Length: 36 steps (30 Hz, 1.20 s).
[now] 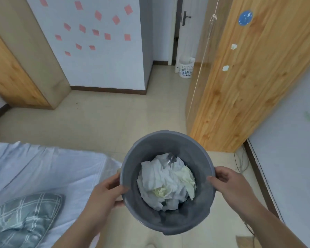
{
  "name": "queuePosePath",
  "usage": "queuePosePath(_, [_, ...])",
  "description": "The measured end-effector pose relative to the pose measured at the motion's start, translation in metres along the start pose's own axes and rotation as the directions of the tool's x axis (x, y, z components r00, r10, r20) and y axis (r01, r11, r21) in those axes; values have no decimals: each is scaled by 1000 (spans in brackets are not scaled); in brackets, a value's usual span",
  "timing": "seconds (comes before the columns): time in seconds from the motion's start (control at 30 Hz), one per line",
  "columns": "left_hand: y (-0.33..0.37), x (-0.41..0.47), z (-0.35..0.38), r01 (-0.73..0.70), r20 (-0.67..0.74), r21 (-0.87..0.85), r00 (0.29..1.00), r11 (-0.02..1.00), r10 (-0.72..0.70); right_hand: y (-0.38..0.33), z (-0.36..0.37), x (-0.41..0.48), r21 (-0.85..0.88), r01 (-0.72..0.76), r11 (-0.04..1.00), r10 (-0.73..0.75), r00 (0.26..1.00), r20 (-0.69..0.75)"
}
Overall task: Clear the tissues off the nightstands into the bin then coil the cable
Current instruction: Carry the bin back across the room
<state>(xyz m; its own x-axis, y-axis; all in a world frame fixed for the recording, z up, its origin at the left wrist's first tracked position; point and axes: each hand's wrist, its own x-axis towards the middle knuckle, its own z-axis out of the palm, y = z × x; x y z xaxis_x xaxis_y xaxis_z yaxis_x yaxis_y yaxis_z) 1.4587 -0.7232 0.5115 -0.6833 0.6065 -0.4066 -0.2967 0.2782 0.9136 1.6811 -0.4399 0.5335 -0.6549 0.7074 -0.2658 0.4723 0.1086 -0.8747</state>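
Both of my forearms reach out in front of me, and between them I carry a round grey plastic bin (201, 158). My left hand (107, 190) grips its rim on the left, thumb hooked over the inside wall and fingers curled round the outside. My right hand (227, 181) holds the opposite rim the same way, thumb inside.

Between my two hands, down in the bin, lie crumpled white and pale yellow tissues (161, 179), piled loosely on the bottom, with a shiny scrap at the edge farthest from me.

Left of my left hand spreads a white bed sheet (43, 163), and nearer me than that hand a grey plaid pillow (21, 215) rests on it. Beyond my right hand stands a tall pine-wood wardrobe (240, 86). A thin dark cable (239, 163) lies on the beige tiled floor (97, 122) just past that hand, by the wall.
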Motion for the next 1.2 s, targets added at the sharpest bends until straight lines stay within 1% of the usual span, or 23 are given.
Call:
queuePosePath(0.1, [42, 73, -12, -8, -17, 17, 1000, 1000, 8, -32, 0, 64, 27, 10, 1000, -9, 999, -43])
queuePosePath(0.23, [86, 168, -10, -9, 1, 5, 1000, 1000, 9, -52, 3, 152, 68, -1, 998, 6, 998, -69])
queuePosePath(0.3, [101, 218, -12, 6, -17, 9, 1000, 1000, -6, -58, 9, 206, 64, 4, 998, -1, 999, -47])
queuePosePath(0.47, [153, 346, -10, 37, -119, -11, 992, 999, -38, -86, 17, 366, 86, 41, 995, -41, 999, -2])
queuePosePath(0.57, [202, 405, -20, 36, -168, -51, 985, 998, -44, -124, 30, 459, 112, 48, 993, -55, 997, 60])
queuePosePath(0.63, [227, 443, -33, 20, -229, -60, 973, 998, -33, -155, 37, 516, 113, 64, 992, -78, 990, 120])
queuePosePath(0.73, [255, 494, -54, 5, -275, -119, 961, 993, -38, -196, 54, 596, 97, 102, 990, -118, 977, 180])
queuePosePath(0.83, [272, 555, -78, 8, -298, -169, 953, 986, -59, -221, 79, 668, 79, 112, 991, -127, 968, 215])
queuePosePath(0.9, [279, 601, -93, 23, -304, -184, 949, 983, -79, -231, 99, 715, 69, 98, 993, -110, 970, 215])
queuePosePath(1.03, [302, 703, -126, 65, -261, -223, 957, 973, -123, -251, 131, 814, 77, 0, 997, -16, 978, 210])
queuePosePath(1.1, [323, 753, -145, 79, -250, -227, 959, 971, -137, -270, 143, 866, 91, -49, 995, 31, 982, 188])
queuePosePath(1.2, [361, 824, -173, 87, -227, -229, 964, 969, -140, -304, 160, 933, 105, -61, 993, 43, 986, 160])
